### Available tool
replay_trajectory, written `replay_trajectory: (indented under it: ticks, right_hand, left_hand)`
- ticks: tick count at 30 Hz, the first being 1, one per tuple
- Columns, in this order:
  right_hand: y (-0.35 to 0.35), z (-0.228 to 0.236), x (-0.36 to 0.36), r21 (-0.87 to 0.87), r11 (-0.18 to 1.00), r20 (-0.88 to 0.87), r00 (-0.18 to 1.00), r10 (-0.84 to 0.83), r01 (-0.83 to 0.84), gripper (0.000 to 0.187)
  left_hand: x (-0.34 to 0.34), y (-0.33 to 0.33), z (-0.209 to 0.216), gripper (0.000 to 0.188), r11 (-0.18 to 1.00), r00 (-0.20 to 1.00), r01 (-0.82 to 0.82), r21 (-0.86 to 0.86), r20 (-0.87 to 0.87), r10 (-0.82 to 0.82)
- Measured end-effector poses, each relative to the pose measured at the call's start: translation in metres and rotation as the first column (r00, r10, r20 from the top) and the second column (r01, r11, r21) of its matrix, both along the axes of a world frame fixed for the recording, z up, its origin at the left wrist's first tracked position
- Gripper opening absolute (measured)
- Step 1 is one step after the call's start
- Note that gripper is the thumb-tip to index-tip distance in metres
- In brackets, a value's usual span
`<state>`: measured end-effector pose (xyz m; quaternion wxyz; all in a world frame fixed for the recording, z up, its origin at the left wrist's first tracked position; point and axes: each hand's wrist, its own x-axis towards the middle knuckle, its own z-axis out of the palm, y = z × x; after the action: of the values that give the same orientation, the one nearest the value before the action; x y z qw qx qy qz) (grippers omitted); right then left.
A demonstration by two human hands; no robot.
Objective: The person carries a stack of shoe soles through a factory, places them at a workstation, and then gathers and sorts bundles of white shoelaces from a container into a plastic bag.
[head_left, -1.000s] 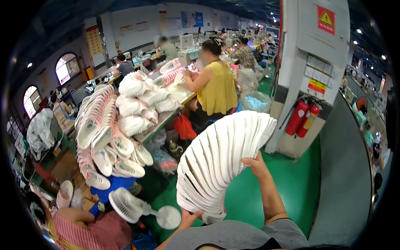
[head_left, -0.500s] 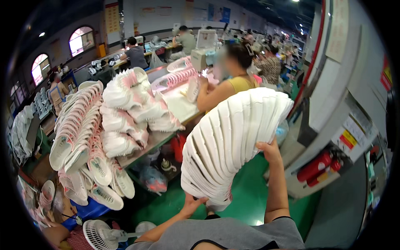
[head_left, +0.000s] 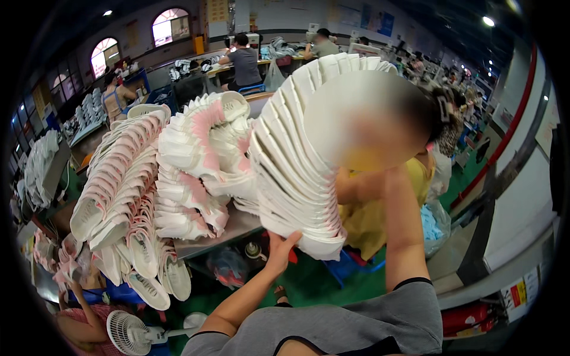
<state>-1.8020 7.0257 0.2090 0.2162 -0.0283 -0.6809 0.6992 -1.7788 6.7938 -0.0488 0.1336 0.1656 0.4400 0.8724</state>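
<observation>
I am supporting a long curved stack of white shoe soles [head_left: 297,154] from both ends, which is keeping the row compressed. My left hand [head_left: 280,248] is cupping the lower end, fingers spread wide beneath it. My right hand is hidden behind the upper end; I cannot tell its finger state. The stack is hanging above the table edge [head_left: 219,234], just beside the pink-and-white sole piles [head_left: 196,160]; open green floor [head_left: 314,285] is lying below.

A grey counter [head_left: 234,228] is seen at centre-left, almost buried: white and pink shoe soles [head_left: 196,160] are piled directly on it in fanned rows, and a long curved stack of soles [head_left: 113,184] is draped over its left edge. Beneath it, green floor [head_left: 309,285] is glimpsed, where a white fan [head_left: 127,332] is stood.
</observation>
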Motion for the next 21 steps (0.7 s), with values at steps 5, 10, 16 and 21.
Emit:
replay_trajectory:
  ticks: [5,10,16,21]
  right_hand:
    - [0.044,0.018,-0.097,0.302,0.943,-0.006,0.989,0.146,-0.138,0.051]
    - [0.076,-0.007,-0.185,0.354,0.932,-0.021,0.996,0.086,-0.073,0.053]
    - [0.103,-0.029,-0.258,0.349,0.928,0.123,0.988,0.093,-0.130,0.053]
    - [0.110,-0.045,-0.293,0.216,0.954,0.071,0.978,0.195,-0.206,0.056]
  left_hand:
    - [-0.091,0.053,-0.007,0.083,0.986,0.989,0.097,0.133,0.101,-0.111]
    - [-0.153,0.075,-0.006,0.080,0.966,0.961,0.162,0.204,0.191,-0.201]
    - [-0.200,0.091,-0.033,0.081,0.994,0.989,0.064,0.085,0.124,-0.074]
    - [-0.209,0.080,0.012,0.083,0.995,0.977,-0.102,0.010,0.192,0.099]
